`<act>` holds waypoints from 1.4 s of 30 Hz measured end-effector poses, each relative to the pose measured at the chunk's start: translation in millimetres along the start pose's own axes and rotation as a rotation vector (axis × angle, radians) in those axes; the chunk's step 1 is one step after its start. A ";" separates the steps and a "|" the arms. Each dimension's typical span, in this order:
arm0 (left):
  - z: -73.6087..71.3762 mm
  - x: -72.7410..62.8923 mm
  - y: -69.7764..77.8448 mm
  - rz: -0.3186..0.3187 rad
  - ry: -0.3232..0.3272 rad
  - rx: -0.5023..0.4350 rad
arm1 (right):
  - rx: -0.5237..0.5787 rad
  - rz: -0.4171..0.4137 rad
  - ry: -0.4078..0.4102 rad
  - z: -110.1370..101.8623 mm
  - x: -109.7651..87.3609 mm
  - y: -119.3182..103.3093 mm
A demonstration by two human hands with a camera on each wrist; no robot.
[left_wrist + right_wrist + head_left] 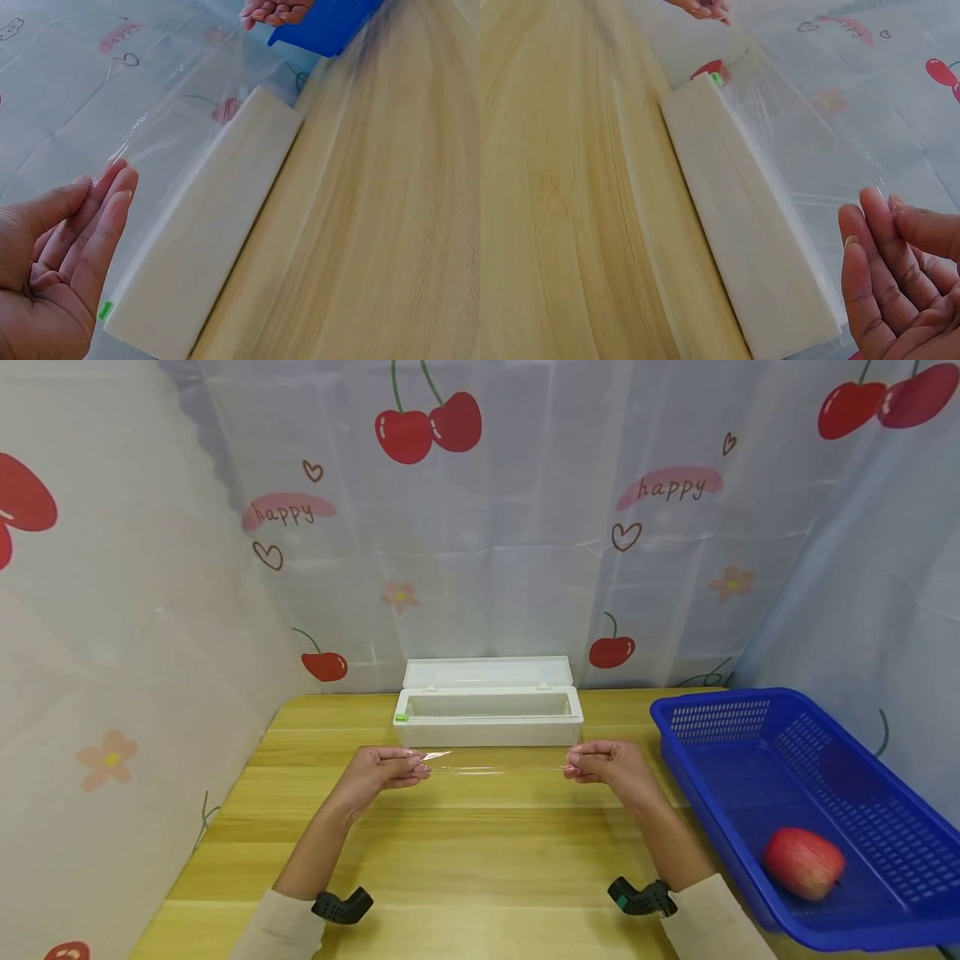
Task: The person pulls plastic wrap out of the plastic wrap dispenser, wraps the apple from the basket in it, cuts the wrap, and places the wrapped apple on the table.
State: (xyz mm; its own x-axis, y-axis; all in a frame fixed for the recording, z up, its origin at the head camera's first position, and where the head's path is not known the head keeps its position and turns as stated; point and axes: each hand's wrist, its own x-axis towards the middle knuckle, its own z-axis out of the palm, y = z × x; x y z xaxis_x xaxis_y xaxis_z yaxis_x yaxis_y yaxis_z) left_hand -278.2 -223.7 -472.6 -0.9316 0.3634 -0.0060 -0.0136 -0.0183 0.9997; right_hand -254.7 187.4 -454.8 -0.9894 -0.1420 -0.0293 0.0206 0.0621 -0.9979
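A clear sheet of cling film (176, 97) is stretched between my two hands, in front of a long white dispenser box (487, 733). My left hand (384, 772) pinches one corner of the film between thumb and fingers. At the other corner my right hand (609, 767) pinches it the same way. In both wrist views the film reaches back toward the box's top edge. The box stands with its lid (487, 672) raised, and a small green tab (402, 717) shows at its left end. The film's outline is hard to make out in the head view.
To the right a blue plastic basket (720, 835) holds a red apple (804, 863). Everything stands on a wood-grain table (465, 860). Behind and beside the table hang curtains (487, 577) printed with cherries.
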 end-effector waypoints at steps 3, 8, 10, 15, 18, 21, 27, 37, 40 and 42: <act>1.3 -2.3 1.9 0.004 0.001 0.012 | 0.000 -0.009 -0.003 -0.3 -0.9 0.2; 3.2 -5.6 3.7 0.005 0.010 0.009 | -0.019 -0.013 -0.005 -0.6 -4.4 -1.7; 3.7 -6.8 4.3 0.005 0.018 0.010 | -0.030 -0.011 -0.005 -0.4 -6.5 -3.7; 4.7 -10.0 6.9 0.002 0.026 0.019 | -0.045 -0.009 0.000 0.2 -11.7 -8.6; 5.5 -12.2 9.5 0.003 0.022 0.026 | -0.059 -0.016 -0.001 0.4 -14.5 -10.8; 7.0 -15.5 13.2 0.007 0.018 0.040 | -0.061 -0.027 0.004 0.4 -16.9 -12.9; 8.9 -21.5 19.8 0.024 0.000 0.058 | -0.076 -0.030 0.009 0.0 -20.5 -16.5; 10.7 -28.5 28.6 0.027 0.002 0.066 | -0.103 -0.038 0.011 0.0 -27.2 -24.4; 10.9 -31.0 31.5 0.047 0.002 0.079 | -0.110 -0.045 0.011 0.2 -30.0 -28.0; 10.8 -32.6 33.5 0.061 0.003 0.085 | -0.118 -0.054 0.007 0.5 -31.8 -30.5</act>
State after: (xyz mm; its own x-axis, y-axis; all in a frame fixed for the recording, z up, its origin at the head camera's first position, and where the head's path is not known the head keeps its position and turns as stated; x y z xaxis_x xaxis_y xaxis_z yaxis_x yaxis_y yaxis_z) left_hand -244.3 -226.1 -438.6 -0.9308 0.3614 0.0548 0.0739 0.0393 0.9965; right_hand -223.8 189.5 -423.5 -0.9896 -0.1416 0.0250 -0.0493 0.1702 -0.9842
